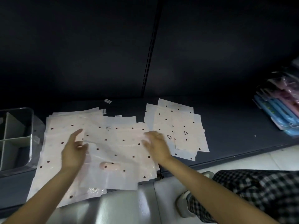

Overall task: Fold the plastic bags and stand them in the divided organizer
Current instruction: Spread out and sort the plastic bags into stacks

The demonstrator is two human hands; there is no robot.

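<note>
Starting at the far left, the divided organizer [15, 138] sits on the dark shelf [234, 126] w/ its compartments showing no bags yet. Next to it lies the big spread of dotted plastic bags [113, 143], flat and overlapping; left hand [73, 152] hovers over them, fingers relaxed, gripping nothing. Film looks thin, light, floppy and prob. slippery (layers will slide), so pinch an edge or corner of the top bag only. Right hand [156, 144] is blurred, fingers spread, also holding nothing. Further right, a smaller bag pile [178, 126], then pink/blue packs [281, 110]
</note>
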